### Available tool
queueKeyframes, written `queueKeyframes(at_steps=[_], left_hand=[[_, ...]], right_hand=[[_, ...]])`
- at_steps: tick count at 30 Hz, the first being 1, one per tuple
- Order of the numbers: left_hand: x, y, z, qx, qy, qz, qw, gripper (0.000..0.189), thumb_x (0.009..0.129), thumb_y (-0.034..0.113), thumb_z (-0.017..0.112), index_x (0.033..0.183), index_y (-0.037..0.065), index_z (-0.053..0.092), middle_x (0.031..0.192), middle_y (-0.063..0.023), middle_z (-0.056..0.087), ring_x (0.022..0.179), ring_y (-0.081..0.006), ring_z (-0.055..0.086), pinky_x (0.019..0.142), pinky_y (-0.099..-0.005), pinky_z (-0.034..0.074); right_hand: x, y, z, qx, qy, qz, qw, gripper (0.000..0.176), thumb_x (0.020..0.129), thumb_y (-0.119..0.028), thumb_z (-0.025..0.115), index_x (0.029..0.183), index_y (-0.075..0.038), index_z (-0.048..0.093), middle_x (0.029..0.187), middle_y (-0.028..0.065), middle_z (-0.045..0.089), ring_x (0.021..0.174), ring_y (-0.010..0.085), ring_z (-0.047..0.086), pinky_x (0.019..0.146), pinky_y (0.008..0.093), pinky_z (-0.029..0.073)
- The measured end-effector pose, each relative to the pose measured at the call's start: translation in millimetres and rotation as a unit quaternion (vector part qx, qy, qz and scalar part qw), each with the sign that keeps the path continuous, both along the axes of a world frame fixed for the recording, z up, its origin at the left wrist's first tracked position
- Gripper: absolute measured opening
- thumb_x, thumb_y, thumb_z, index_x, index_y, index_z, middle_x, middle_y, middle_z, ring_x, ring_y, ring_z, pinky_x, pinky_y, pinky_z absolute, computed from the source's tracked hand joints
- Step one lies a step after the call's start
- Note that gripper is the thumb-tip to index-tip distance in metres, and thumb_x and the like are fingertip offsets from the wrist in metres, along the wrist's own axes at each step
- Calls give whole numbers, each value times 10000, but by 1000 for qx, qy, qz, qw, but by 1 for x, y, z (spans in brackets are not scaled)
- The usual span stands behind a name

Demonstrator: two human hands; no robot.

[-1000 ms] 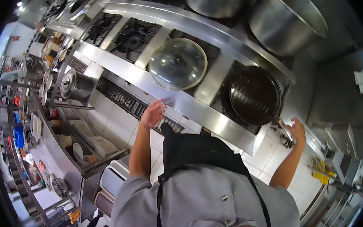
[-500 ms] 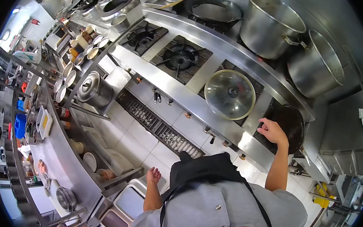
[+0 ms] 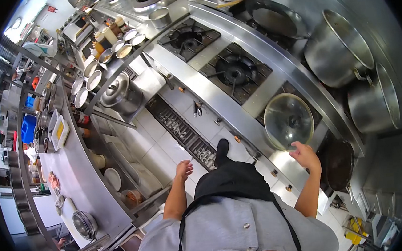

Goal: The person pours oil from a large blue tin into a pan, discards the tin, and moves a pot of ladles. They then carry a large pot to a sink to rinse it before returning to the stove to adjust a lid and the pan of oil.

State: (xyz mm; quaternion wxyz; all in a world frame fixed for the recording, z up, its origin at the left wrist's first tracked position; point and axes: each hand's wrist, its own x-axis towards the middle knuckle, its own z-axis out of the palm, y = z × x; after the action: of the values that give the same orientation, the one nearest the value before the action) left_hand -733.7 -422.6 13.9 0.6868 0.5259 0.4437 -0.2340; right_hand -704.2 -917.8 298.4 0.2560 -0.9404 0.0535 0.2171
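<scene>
My right hand [image 3: 306,157] is at the near edge of a round glass lid [image 3: 279,114], its fingers apart and fingertips overlapping the rim in this view. The lid has a dark centre knob and lies over a front burner of the stove [image 3: 192,83]. Just right of this hand is a dark frying pan [image 3: 338,164], partly hidden behind it, with its handle toward me. My left hand [image 3: 183,170] hangs over the tiled floor in front of my apron, with loosely bent fingers and nothing visible in it.
Two bare burners [image 3: 235,70] lie left of the lid. Behind them stand tall steel stockpots [image 3: 334,51] and a black wok [image 3: 275,18]. A steel counter [image 3: 84,172] runs along my left, with a lidded pot [image 3: 125,96] near its far end. Another person's arm [image 3: 61,242] shows at lower left.
My body and view have shifted forward along the stove, and a foot now shows on the floor. My right hand has moved from beside the frying pan to the lid's edge.
</scene>
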Motion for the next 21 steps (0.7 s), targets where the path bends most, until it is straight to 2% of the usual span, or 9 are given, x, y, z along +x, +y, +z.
queueKeyframes(at_steps=[3, 6, 8, 10, 12, 13, 16, 19, 21], left_hand=[[33, 7, 3, -8, 0, -51, 999, 213, 852, 205, 532, 1036, 97, 520, 827, -60, 568, 692, -191, 563, 630, -355, 473], [54, 32, 8, 41, 19, -36, 998, 181, 847, 202, 530, 997, 100, 530, 773, -43, 572, 656, -174, 559, 603, -341, 463], [68, 54, 10, 54, 10, -13, 998, 187, 845, 200, 531, 1002, 97, 529, 760, -44, 570, 645, -170, 557, 598, -339, 460], [71, 75, 9, 88, 28, 36, 995, 195, 844, 192, 521, 1011, 93, 533, 749, -45, 567, 629, -167, 552, 593, -342, 457], [67, 90, 5, 83, 27, 55, 995, 199, 844, 179, 501, 1018, 88, 535, 748, -48, 564, 619, -167, 548, 593, -348, 455], [68, 97, -1, 82, 47, 66, 993, 199, 844, 175, 494, 1017, 86, 536, 747, -52, 563, 615, -168, 546, 595, -352, 455], [71, 106, -19, 75, 81, 81, 991, 201, 842, 169, 488, 1014, 78, 540, 748, -67, 558, 614, -176, 537, 606, -361, 459], [75, 122, -59, -32, 144, 80, 986, 192, 858, 156, 482, 1015, 68, 550, 726, -76, 545, 610, -188, 529, 603, -365, 463], [102, 126, -49, 3, 144, 63, 988, 179, 858, 169, 500, 998, 73, 558, 702, -76, 537, 571, -189, 518, 591, -370, 463]], right_hand=[[37, 16, -12, 15, -10, 4, 1000, 395, 760, -227, 669, 1096, -51, 559, 787, 164, 625, 756, 305, 605, 687, 385, 465], [80, 39, -25, 36, -2, 17, 999, 400, 754, -236, 670, 1092, -52, 560, 807, 173, 627, 753, 320, 608, 677, 393, 467], [117, 60, -28, 46, -37, 79, 995, 400, 756, -258, 662, 1079, -45, 561, 816, 176, 627, 777, 326, 606, 690, 395, 467], [149, 84, -25, 53, -5, 104, 993, 388, 775, -268, 638, 1079, -41, 553, 882, 184, 624, 855, 335, 597, 741, 404, 463], [175, 102, -30, -2, -110, 205, 973, 371, 794, -267, 614, 1078, -40, 539, 955, 191, 609, 921, 350, 573, 791, 417, 450], [189, 115, -27, 14, -63, 202, 977, 366, 808, -278, 598, 1080, -43, 529, 989, 195, 595, 940, 365, 558, 813, 428, 442], [220, 159, -24, 30, -73, 243, 967, 401, 802, -293, 605, 1101, -36, 535, 877, 177, 601, 836, 345, 578, 745, 410, 457], [243, 202, -27, -6, -91, 279, 956, 407, 801, -291, 611, 1111, -43, 523, 895, 175, 596, 859, 338, 574, 754, 411, 454], [259, 228, -32, 7, -83, 270, 959, 404, 801, -294, 612, 1109, -47, 526, 900, 174, 596, 859, 340, 574, 753, 413, 454]])
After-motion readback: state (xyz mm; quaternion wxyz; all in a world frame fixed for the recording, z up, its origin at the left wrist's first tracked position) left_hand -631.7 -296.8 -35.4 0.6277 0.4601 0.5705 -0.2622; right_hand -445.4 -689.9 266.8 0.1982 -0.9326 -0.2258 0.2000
